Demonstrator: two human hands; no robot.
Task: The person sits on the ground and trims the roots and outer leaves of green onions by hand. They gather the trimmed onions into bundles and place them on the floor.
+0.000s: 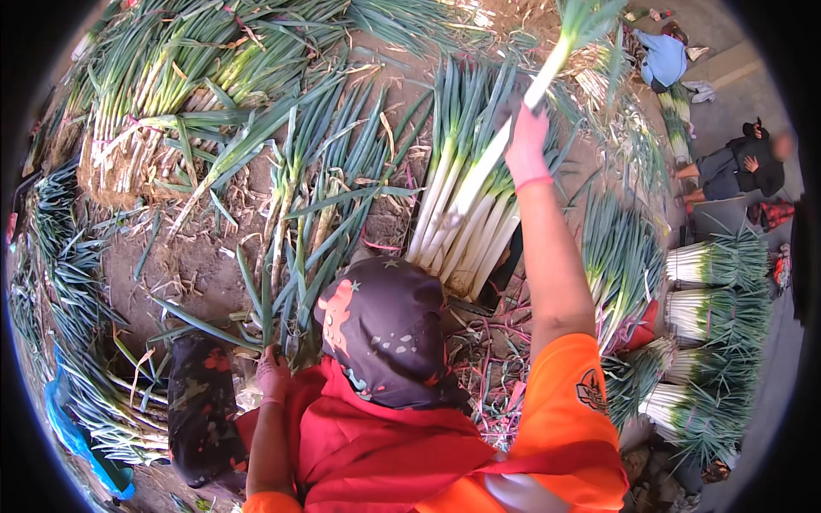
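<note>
My right hand (531, 144), in a pink glove, grips a long Welsh onion (492, 157) by its white shaft, tilted with green leaves towards the top right. Beneath it lies a row of cleaned Welsh onions (457, 186) with white shafts, in a dark tray (490, 296). My left hand (273, 373), also gloved in pink, is low beside my knee with its fingers closed around a green onion (267, 314); its lower end is hidden. Untrimmed onions (330, 186) with dry outer leaves lie ahead of that hand. Red cloth covers my lap between camouflage-patterned knees (391, 320).
Rooted onion bundles (138, 138) are heaped at upper left. Tied bundles (696, 314) stack at right, near loose onions (619, 256). Pink ties (497, 378) litter the ground. Blue plastic (70, 423) lies at lower left. Two people (664, 58) are at upper right.
</note>
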